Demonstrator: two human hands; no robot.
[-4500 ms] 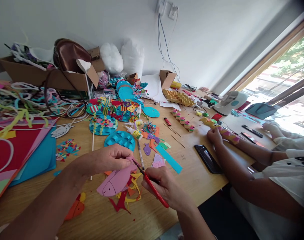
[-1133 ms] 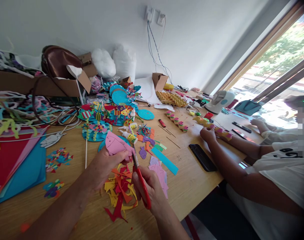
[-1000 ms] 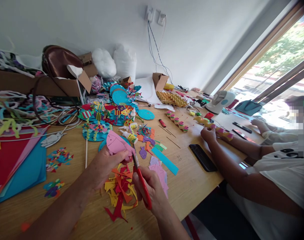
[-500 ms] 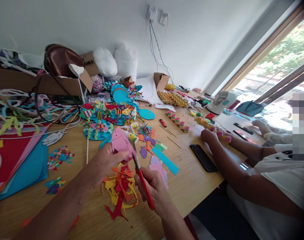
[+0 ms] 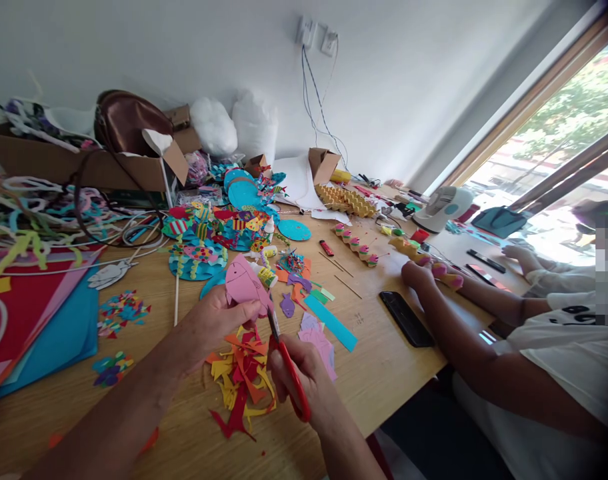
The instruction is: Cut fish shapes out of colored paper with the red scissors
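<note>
My left hand (image 5: pixel 224 319) grips a pink paper fish (image 5: pixel 244 285) at its lower edge, thumb on top; a drawn eye and lines show on it. Red-handled scissors (image 5: pixel 290 373) are in my right hand (image 5: pixel 304 377), fingers in the loops. Their blades meet the right edge of the pink paper and look nearly closed. Below both hands lies a heap of red, orange and yellow paper scraps (image 5: pixel 244 373). Pale pink and lilac scraps (image 5: pixel 318 343) rest to the right of the scissors. A glue bottle (image 5: pixel 265 275) lies just behind the fish.
At the right, a co-worker's hands (image 5: pixel 418 272) hold painted egg-carton pieces beside a black tray-like object (image 5: pixel 405 319). Coloured paper sheets (image 5: pixel 59 340) lie at the left. Blue decorated paper pieces (image 5: pixel 197 263), wooden sticks (image 5: pixel 348 287) and a red cutter (image 5: pixel 327 247) are farther back.
The scissor blades have drawn closer together at the edge of the pink paper. Both hands stay nearly in place; the camera view has shifted slightly.
</note>
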